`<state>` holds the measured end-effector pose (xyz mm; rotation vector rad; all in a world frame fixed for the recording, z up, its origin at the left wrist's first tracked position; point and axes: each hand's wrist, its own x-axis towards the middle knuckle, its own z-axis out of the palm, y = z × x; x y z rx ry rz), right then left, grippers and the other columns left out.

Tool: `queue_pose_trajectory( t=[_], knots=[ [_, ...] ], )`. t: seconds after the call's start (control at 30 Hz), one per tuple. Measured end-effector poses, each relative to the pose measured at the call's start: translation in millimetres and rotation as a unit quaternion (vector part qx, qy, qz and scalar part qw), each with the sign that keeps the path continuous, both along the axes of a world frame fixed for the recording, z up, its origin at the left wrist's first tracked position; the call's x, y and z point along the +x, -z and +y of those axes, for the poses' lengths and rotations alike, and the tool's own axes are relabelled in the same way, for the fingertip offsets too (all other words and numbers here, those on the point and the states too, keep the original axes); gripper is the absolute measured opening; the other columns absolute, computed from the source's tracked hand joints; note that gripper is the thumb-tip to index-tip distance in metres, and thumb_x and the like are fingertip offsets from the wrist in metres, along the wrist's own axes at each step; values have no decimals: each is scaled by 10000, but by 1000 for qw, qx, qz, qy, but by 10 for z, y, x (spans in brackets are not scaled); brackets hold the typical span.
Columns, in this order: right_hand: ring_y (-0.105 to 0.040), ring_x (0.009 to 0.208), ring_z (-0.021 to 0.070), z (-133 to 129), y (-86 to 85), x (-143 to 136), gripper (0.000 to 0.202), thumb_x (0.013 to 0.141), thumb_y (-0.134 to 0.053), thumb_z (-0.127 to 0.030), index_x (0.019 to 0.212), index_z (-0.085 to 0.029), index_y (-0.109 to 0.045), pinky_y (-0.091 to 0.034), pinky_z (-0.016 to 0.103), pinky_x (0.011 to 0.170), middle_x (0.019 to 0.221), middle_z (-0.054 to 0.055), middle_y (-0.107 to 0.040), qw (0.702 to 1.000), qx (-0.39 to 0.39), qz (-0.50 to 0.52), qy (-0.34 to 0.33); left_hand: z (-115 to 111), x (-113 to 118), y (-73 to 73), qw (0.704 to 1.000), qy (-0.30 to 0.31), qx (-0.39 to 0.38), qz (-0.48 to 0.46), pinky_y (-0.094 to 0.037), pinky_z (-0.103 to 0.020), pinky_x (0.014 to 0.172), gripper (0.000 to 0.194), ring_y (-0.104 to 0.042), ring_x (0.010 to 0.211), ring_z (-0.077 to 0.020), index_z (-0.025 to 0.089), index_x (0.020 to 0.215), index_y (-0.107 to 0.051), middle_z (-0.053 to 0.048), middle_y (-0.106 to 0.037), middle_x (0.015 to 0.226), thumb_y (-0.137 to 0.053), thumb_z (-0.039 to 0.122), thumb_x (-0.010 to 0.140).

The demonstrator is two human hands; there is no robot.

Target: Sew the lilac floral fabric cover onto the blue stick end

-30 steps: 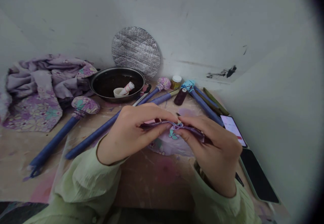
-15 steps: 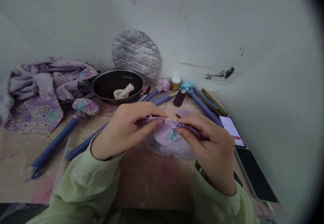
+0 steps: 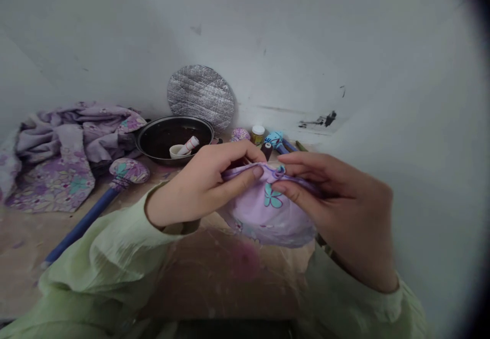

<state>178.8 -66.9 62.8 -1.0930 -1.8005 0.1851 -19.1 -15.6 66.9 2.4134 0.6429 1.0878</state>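
Observation:
A light purple cloth [image 3: 252, 206] with teal and purple flowers hangs between my two hands above the table. My left hand [image 3: 210, 180] pinches its upper edge between thumb and fingers. On the right, my right hand [image 3: 340, 201] grips the same edge, thumb in front and fingers behind. Between the fingertips the edge is bunched into a small fold with a purple rim. A dark thread spool [image 3: 267, 149] stands just behind the cloth, partly covered by it. Whether a needle is in my right hand cannot be made out.
A black pan [image 3: 153, 140] holds a small white cup with a rolled item. Behind it leans a round silver mat [image 3: 201, 95]. Floral cloth [image 3: 57, 175] is heaped at left beside a blue-handled padded stick [image 3: 88, 221]. A jar [image 3: 258, 135] stands by the wall.
Both hands and the cloth have come up closer to the camera, my right hand moving rightward. The view has shifted, and the phones at right are no longer visible. The pinched edge now shows a fold.

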Motion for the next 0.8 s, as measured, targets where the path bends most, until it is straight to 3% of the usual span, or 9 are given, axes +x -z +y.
queue_pose_trajectory(
  t=[0.13,0.3,0.67,0.8],
  knots=[
    [-713,730,75,-47,-141,-18,241,764,-791,-172,987,-241,-733,-562,155,719,825,-74,-768,1000,-3,-16,10,-47,-6,-43,998,6,-34,-53,-499,-210,697,82,-657,785,-123,173,958,-672,-4,-720,887,-603,177,914],
    [-716,690,123,-74,-226,-26,212,755,-798,-222,958,-257,-747,-554,239,634,781,-63,-774,999,-22,-41,25,-101,4,4,991,16,-73,-107,-527,-196,717,134,-687,819,-124,194,966,-721,-7,-756,922,-610,149,907],
    [-714,672,115,-93,-272,-43,95,790,-747,-194,878,-223,-765,-551,213,635,785,-53,-787,996,-59,-68,-11,-162,25,131,974,50,-144,-166,-558,-189,713,103,-713,812,-135,159,944,-739,-35,-777,917,-677,183,865],
    [-724,695,124,-104,-225,-47,98,784,-755,-202,879,-222,-766,-563,213,638,807,-43,-794,997,-56,-51,-9,-191,47,172,973,24,-143,-179,-552,-180,695,96,-705,777,-127,163,910,-747,-23,-775,874,-737,167,814]
  ],
)
